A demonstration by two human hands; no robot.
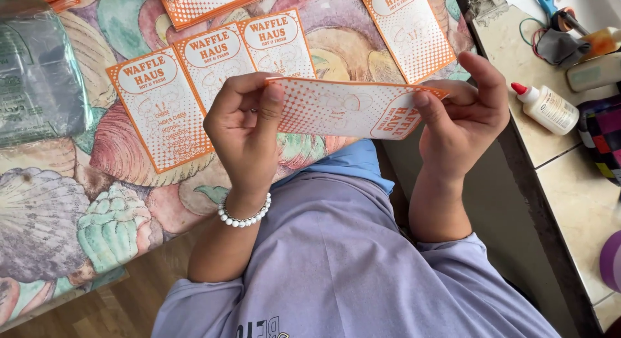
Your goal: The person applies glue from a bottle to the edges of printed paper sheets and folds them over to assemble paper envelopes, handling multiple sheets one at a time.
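Lavender shirt (336,260) fills the near foreground; above it both hands hold a thin orange-and-white printed paper card (349,108) in the air, just over the edge of the shell-patterned surface (58,208). Card looks light, flexible, easy to crease, so best held at the short ends with fingertip pinches. Left hand (246,128) is closed on the left end, thumb pressed on the face. Right hand (462,115) pinches the right end, index finger raised free. Matching cards (162,105) lie flat on the surface; white glue bottle with red cap (548,107) sits on the side counter (582,202).
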